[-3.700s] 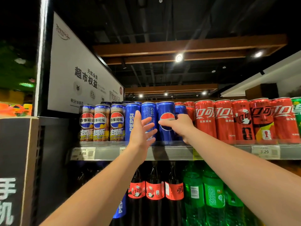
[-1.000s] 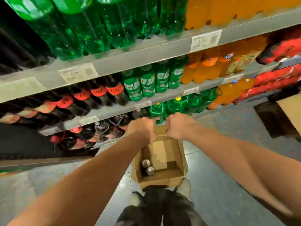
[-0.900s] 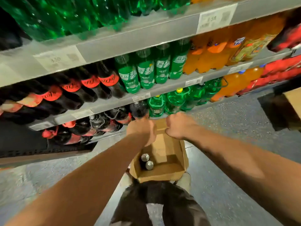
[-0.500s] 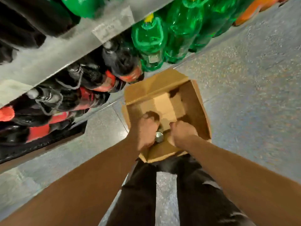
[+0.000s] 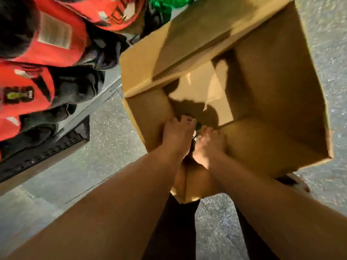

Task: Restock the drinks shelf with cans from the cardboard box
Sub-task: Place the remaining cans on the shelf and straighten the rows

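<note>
Grip, left hand (image 5: pixel 178 135): narrow, fingers curled down over the top of a can (image 5: pixel 190 120) in the near left corner of the cardboard box (image 5: pixel 272 94). We log it as holding that can, though only a striped sliver of the top shows.
Grip, right hand (image 5: pixel 210 145): just beside the left, fingers bent down into the same corner. A green fleck shows between the two hands, but we cannot tell whether this hand holds anything.

Task item: can, low inside the box, almost wholly covered by the hands; no other can shows. The drinks shelf meant for cans is out of view.

Risks, as we judge them:
- A can lifted by its top alone may slip and drop, denting it.
- Two hands crowded in one corner may knock each other's hold.
- The nearly empty box may tip as the arms pull up against its near wall.

Surface: speckled grey floor (image 5: pixel 112 132), with the box set on it by our dark trouser legs (image 5: pixel 172 231).
Room: shop aisle. Bottom shelf (image 5: pixel 102 91) at left, stocked with dark bottles (image 5: pixel 48 45) bearing red labels; green bottles (image 5: pixel 169 2) at the top edge.
</note>
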